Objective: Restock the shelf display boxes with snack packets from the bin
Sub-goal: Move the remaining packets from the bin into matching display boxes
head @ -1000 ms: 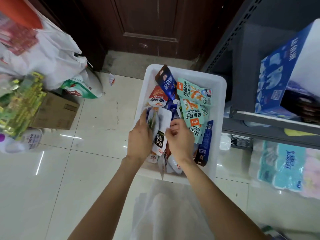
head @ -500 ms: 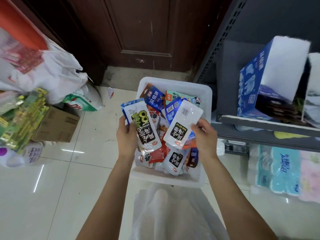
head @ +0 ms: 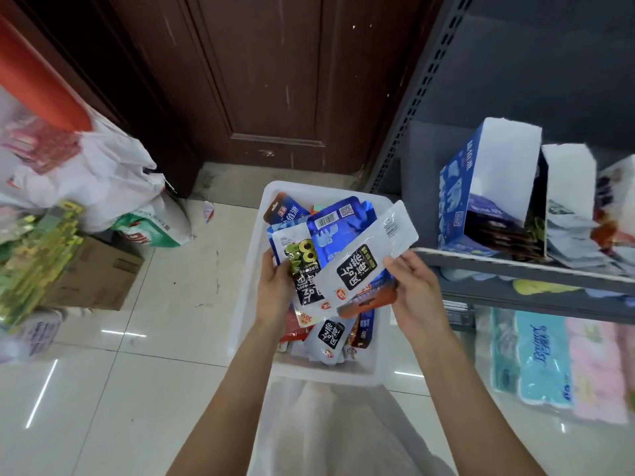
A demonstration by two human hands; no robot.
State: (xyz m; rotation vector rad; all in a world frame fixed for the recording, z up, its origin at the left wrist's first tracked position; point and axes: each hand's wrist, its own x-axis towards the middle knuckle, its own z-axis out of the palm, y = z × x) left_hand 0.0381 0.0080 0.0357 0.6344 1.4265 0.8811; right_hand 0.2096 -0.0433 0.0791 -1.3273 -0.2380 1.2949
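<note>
Hands hover over the white bin [head: 252, 304] on the tiled floor: left hand [head: 275, 290] grips several snack packets [head: 302, 269], right hand [head: 414, 290] pinches one white packet [head: 364, 262] beside the shelf's blue display box [head: 457, 197].

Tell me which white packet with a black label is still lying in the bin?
The lowest one, near the bin's front edge. The other two are lifted, one in each hand.
</note>
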